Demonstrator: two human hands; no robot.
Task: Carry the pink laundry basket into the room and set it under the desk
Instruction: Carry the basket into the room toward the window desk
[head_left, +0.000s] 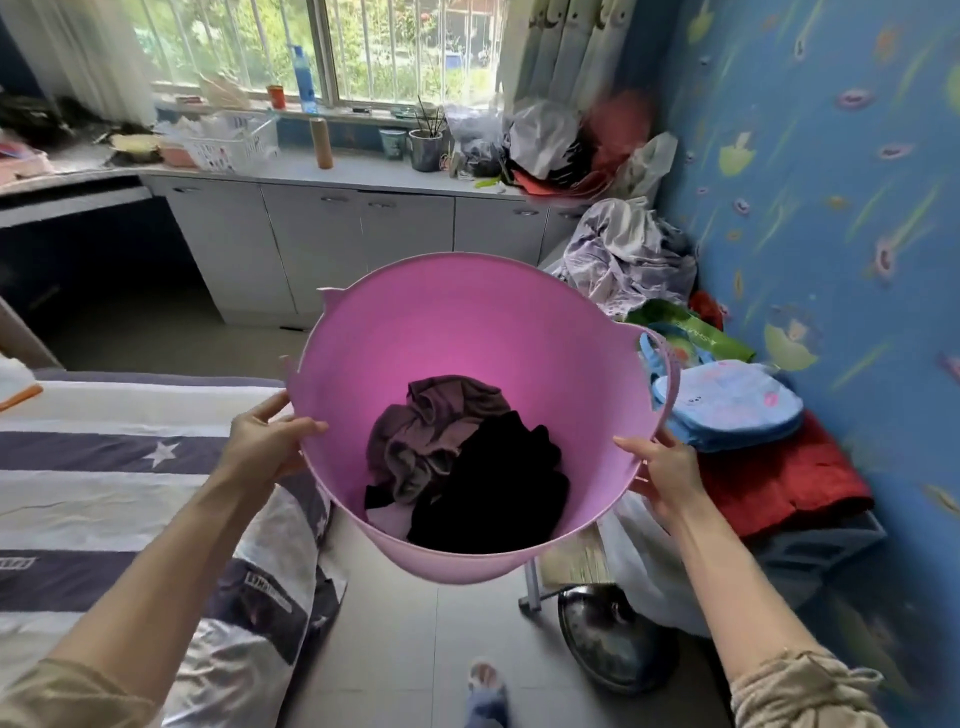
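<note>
The pink laundry basket (467, 322) hangs in the air in front of me, tilted so its mouth faces me. Dark clothes (467, 462), black and brownish, lie in its bottom. My left hand (265, 441) grips the near left rim, thumb inside. On the near right rim my right hand (667, 473) holds on just below a loop handle. The desk (78, 200) stands at the far left, with a dark open space (93, 260) beneath its top.
A striped bed (130, 493) fills the left side. White cabinets (353, 239) run under the window. Piled clothes and bags (727, 405) crowd the right wall. A dark round pan (613, 639) lies on the tiled floor (405, 649), near my foot (485, 680).
</note>
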